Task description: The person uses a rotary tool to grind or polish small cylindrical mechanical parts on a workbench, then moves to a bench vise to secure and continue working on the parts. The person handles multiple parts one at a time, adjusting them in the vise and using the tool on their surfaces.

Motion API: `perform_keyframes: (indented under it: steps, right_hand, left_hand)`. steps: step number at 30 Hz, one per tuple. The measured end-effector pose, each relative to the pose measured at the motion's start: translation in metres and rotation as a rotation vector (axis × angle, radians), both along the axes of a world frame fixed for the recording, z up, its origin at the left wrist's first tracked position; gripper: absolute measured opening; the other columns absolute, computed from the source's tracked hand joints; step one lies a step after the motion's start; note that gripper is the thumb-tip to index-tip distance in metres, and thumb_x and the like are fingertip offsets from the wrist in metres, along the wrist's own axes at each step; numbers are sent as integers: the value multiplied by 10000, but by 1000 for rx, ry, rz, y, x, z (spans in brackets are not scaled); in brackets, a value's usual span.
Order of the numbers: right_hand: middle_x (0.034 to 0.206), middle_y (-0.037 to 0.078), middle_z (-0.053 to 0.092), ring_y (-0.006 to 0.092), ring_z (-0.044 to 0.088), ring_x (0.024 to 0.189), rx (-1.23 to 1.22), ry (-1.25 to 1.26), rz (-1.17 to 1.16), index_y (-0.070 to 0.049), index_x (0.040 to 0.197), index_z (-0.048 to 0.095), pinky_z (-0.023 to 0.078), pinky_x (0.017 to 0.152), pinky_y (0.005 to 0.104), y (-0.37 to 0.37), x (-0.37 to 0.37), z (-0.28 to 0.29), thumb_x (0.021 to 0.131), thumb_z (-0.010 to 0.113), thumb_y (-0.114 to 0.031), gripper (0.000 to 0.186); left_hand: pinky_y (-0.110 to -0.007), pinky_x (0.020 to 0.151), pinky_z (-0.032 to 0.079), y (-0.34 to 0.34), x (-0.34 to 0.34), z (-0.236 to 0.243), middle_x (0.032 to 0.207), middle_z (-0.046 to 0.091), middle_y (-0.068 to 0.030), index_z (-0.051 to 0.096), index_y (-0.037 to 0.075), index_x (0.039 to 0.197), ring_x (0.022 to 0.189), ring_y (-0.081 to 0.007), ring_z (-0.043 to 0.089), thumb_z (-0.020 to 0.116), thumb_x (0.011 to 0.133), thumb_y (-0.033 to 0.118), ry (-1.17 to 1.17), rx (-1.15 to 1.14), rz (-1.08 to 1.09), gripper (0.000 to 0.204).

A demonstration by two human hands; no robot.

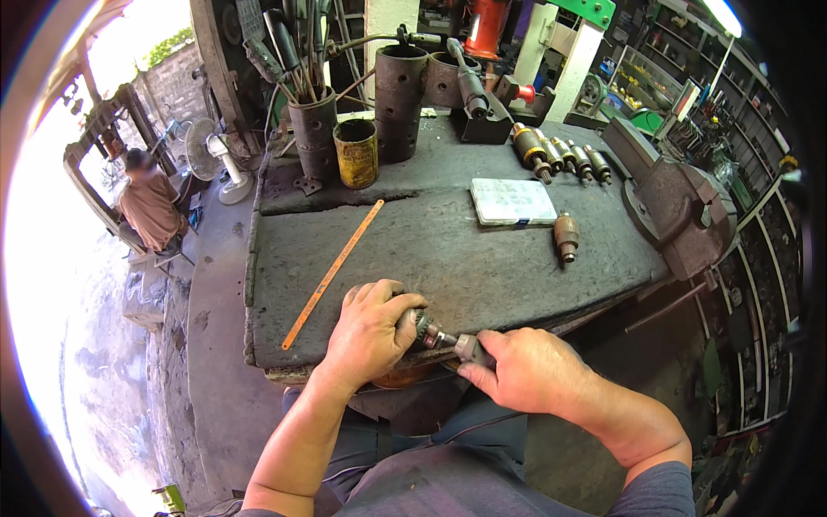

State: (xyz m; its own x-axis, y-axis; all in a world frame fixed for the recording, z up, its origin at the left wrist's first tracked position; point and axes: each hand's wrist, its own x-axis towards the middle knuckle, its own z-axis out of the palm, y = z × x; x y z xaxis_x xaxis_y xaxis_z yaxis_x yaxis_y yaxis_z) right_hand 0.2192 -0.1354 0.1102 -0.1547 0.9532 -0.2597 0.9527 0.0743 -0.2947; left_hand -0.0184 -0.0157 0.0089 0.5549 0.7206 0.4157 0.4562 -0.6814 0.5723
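Head view of a workbench point(448, 258) with a dark, worn top. At its near edge, the left hand point(372, 332) is closed around the body of a motor rotor point(424, 328), fingers wrapped over it. The right hand point(517, 369) is clamped with thumb and fingers on a small metal part point(468, 346) at the rotor's shaft end; the two hands lie just beside each other. An orange hacksaw blade point(334, 272) lies slantwise on the bench, left of the hands. A flat white box point(513, 202) sits toward the far right, with a single loose rotor point(566, 237) just beside it. A row of rotors point(562, 158) lies near the far right corner, next to a bench vise point(680, 207) at the right edge. A rusty yellow can point(356, 153) and dark metal cylinders point(401, 103) stand along the far edge. A seated person point(151, 202) is well apart, beyond the left edge.
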Motion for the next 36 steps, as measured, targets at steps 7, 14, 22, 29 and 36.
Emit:
perform_keyframes:
  steps: [7, 14, 22, 29, 36]
  right_hand:
    - [831, 249, 784, 493, 788, 820, 2, -10, 0, 14, 1095, 735, 640, 761, 594, -3, 3, 3, 1096, 687, -552, 568]
    - [831, 247, 785, 492, 790, 825, -33, -35, 16, 9, 1088, 735, 642, 766, 592, -3, 3, 6, 1098, 688, -544, 555]
    - [857, 240, 794, 477, 796, 841, -23, -35, -5, 0, 1124, 735, 643, 773, 585, -4, 0, 13, 1092, 697, -538, 540]
    - [869, 272, 792, 510, 779, 848, 88, -113, 5, -12, 1102, 739, 630, 793, 609, -8, 7, 1, 1048, 746, -544, 535]
    - [947, 381, 755, 615, 730, 916, 72, -115, -7, 18, 1133, 744, 575, 805, 680, -5, -10, 17, 1092, 729, -464, 484]
  left_hand:
    - [-524, 1132, 487, 0, 1, -1, 1229, 711, -124, 820, 143, 1242, 1213, -371, 677, 690, 1054, 190, -6, 16, 11, 234]
    - [-519, 1127, 488, 0, 3, -3, 1203, 712, -116, 828, 141, 1214, 1201, -360, 679, 701, 1046, 192, -11, 6, 24, 217]
    - [-515, 1109, 490, 1, 5, -2, 1194, 717, -109, 835, 144, 1209, 1189, -357, 682, 708, 1041, 204, -10, 10, 37, 219]
    - [-553, 895, 554, 6, 12, -9, 1016, 716, -123, 860, 146, 1103, 999, -389, 709, 738, 981, 192, -82, 87, 50, 179]
    - [-534, 924, 514, 4, 23, -19, 1012, 704, -114, 786, 138, 901, 1033, -351, 714, 704, 1007, 330, -35, 93, 120, 234]
